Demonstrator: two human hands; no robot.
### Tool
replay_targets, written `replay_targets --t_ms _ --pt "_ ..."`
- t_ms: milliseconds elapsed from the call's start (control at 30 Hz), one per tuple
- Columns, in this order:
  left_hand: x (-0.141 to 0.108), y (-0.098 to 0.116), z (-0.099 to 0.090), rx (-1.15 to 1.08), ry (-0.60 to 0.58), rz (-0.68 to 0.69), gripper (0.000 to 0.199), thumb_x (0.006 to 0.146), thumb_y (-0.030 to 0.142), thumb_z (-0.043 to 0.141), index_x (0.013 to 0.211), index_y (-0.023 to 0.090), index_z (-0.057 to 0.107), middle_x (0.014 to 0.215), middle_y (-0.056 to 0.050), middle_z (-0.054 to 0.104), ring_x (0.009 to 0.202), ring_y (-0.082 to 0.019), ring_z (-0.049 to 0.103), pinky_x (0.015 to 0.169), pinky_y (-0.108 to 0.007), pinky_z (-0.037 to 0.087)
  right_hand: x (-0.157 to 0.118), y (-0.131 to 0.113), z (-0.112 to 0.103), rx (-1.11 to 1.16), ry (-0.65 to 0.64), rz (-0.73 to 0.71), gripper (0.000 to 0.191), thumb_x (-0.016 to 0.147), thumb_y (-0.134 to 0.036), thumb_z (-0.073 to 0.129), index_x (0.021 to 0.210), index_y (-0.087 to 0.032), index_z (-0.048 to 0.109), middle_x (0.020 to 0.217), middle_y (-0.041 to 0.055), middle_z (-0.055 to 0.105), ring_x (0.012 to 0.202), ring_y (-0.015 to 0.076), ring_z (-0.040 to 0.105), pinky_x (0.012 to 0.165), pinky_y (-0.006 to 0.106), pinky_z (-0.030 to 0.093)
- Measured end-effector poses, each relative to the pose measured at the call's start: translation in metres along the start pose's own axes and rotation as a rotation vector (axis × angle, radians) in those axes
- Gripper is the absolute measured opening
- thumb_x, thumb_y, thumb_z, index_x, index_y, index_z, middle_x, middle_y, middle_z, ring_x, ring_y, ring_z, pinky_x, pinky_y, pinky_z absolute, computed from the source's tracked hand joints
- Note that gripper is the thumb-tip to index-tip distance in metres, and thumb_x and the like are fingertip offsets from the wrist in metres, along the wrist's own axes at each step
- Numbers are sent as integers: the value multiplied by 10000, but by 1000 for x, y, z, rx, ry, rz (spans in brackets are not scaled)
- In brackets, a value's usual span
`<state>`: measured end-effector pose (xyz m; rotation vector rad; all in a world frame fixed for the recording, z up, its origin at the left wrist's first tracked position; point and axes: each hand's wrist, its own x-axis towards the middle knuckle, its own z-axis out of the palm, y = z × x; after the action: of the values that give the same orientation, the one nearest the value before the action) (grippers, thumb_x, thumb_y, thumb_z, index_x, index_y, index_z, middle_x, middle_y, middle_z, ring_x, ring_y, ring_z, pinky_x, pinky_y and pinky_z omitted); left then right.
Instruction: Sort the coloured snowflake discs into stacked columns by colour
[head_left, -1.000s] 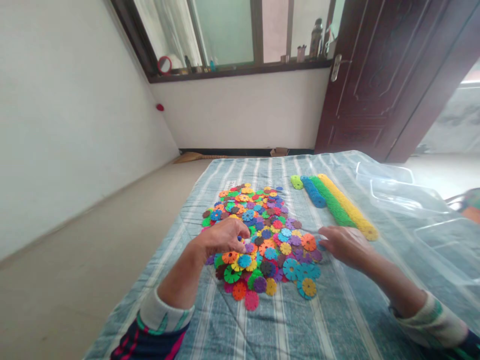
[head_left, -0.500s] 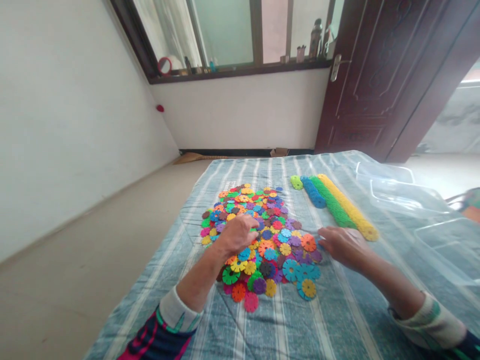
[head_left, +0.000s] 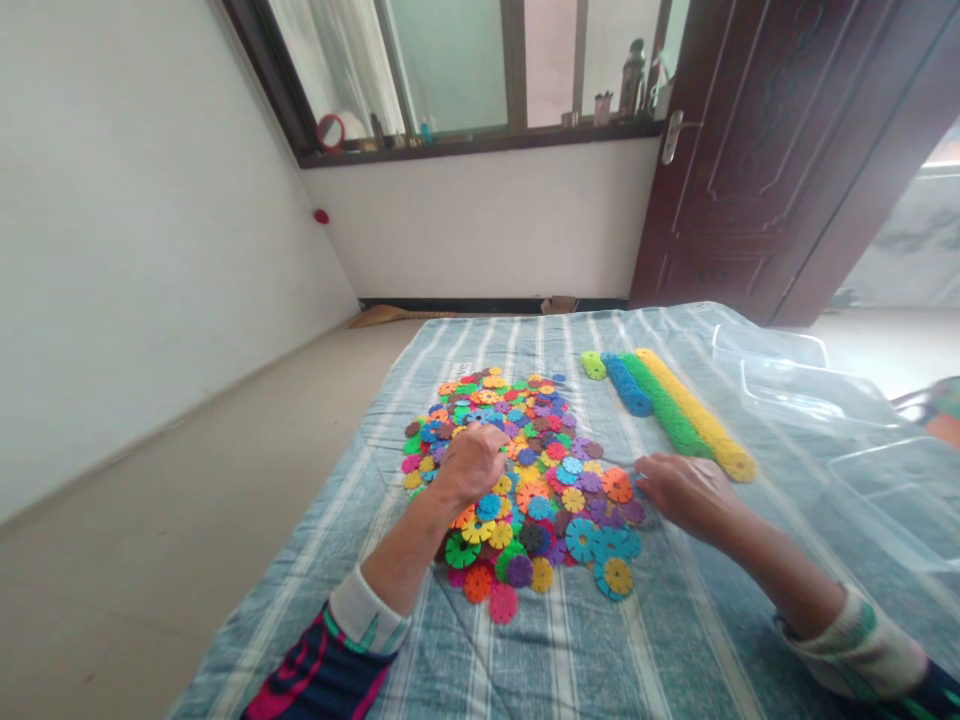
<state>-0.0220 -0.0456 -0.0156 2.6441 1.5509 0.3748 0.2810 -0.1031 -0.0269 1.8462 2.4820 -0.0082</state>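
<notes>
A spread-out pile of notched plastic discs (head_left: pixel 536 505) in many colours lies on the striped cloth. My left hand (head_left: pixel 474 465) is over the left middle of this pile, fingers curled down and pinched among the discs; whatever is between them is hidden. To the right of the pile, my right hand (head_left: pixel 686 490) rests low over the cloth, its thumb and fingers pressed together close to an orange disc (head_left: pixel 617 485). What it pinches is too small to make out. Beyond it lie sorted rows of discs: yellow (head_left: pixel 694 415), green (head_left: pixel 664 405), blue (head_left: pixel 626 385) and a short lime one (head_left: pixel 593 365).
Clear plastic containers (head_left: pixel 814 395) stand on the right side of the cloth-covered surface (head_left: pixel 570 660), another clear container (head_left: pixel 900 500) nearer to me. Past the far edge are a white wall, a window ledge (head_left: pixel 480 138) with small items, and a dark red door (head_left: pixel 750 150).
My left hand has shifted slightly left and its fingers have drawn closer together. My right hand has stayed almost still beside the pile.
</notes>
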Motion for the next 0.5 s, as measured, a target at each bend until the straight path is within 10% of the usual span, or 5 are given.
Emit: replay_targets --t_ms 500 --pt "-1 24 7 28 -64 -89 207 762 266 598 911 180 712 1090 -99 636 1020 -256 546 912 -386 447 1 -1 2 -24 23 -10 263 934 -226 380 880 -199 636 863 57 700 785 202 678 546 273 285"
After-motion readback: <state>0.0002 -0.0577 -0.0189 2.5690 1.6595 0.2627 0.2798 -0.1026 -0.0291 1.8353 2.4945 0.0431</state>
